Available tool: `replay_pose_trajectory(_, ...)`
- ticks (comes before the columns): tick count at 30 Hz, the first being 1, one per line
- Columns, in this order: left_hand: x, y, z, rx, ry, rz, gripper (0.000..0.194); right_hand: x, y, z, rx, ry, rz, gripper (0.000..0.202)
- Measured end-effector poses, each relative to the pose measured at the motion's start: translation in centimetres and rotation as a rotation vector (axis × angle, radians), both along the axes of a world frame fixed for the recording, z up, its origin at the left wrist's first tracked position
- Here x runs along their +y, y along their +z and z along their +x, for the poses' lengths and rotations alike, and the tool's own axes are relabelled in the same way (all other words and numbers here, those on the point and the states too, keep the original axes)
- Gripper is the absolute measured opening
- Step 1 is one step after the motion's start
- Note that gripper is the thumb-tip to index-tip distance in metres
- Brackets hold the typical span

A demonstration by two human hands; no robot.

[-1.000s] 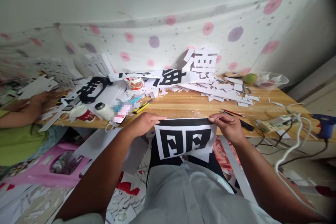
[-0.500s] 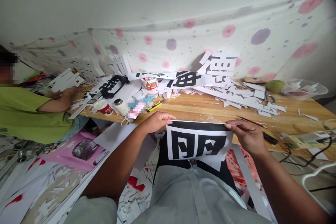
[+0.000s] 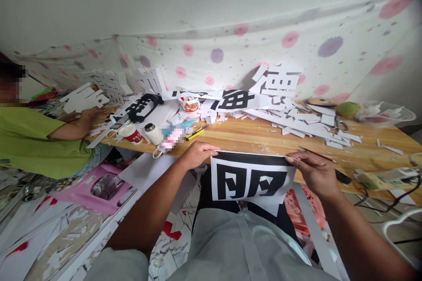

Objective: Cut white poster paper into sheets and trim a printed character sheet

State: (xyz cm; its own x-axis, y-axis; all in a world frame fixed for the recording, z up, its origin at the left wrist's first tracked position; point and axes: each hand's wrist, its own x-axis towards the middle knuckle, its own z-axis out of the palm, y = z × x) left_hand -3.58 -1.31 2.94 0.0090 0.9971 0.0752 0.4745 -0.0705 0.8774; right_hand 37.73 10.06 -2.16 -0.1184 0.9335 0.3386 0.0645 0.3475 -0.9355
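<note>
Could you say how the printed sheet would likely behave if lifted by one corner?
The printed sheet looks thin, so it should be light. Hanging from the left hand and right hand with its right side curving, it seems floppy and would probably droop.

Pink stool [image 3: 90, 191] L of wearer, nr person in green shirt [image 3: 39, 140]. Spotted curtain [image 3: 198, 61] behind table; green fruit [image 3: 347, 108] beside clear plastic bowl [image 3: 385, 116], far R.

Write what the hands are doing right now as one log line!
left hand: pinches printed sheet, top left | right hand: pinches top right | sheet: hangs at table edge | yellow cutter: lies on table
</note>
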Motion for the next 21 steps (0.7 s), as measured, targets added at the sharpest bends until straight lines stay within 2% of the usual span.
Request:
replay_pose_trajectory(12, -0.21, -0.17, -0.33, 0.001, -0.093, 0.031, 0.032, 0.27, -0.18, 0.08, -0.010, 0.021, -0.035, 0.027)
replay_pose_trajectory(16, -0.12, -0.38, -0.29, 0.018, -0.071, 0.016, 0.030, 0.15, -0.03, -0.13, 0.009, 0.026, -0.047, 0.027)
replay_pose_trajectory(21, 0.25, -0.13, 0.00, 0.084, -0.071, 0.169, 0.022, 0.01, 0.20, -0.30, 0.016, 0.040, -0.045, 0.026)
